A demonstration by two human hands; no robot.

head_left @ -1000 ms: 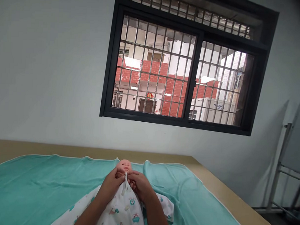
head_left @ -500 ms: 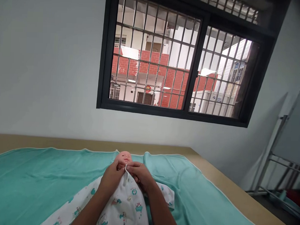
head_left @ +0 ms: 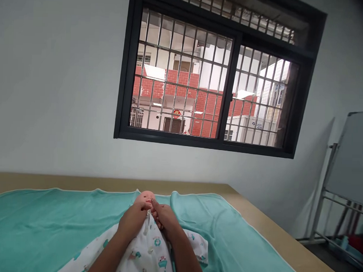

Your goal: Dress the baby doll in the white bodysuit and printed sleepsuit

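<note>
A baby doll [head_left: 146, 197] lies on a teal blanket [head_left: 47, 222], dressed in a white printed garment [head_left: 149, 256]. Only the top of its head shows above my fingers. My left hand [head_left: 133, 221] and my right hand [head_left: 165, 218] meet at the doll's neck. Both pinch the garment's collar, where a short white tie [head_left: 148, 219] hangs between them. My forearms cover much of the doll's body.
The blanket covers a tan table [head_left: 256, 218] that stands against a white wall. A barred black-framed window [head_left: 213, 77] is above it. A whiteboard on a metal stand [head_left: 343, 185] stands at the right, past the table's right edge.
My hands have crept a little higher on the doll's neck and now hide most of its face. The camera shifted slightly; the doll stays in place.
</note>
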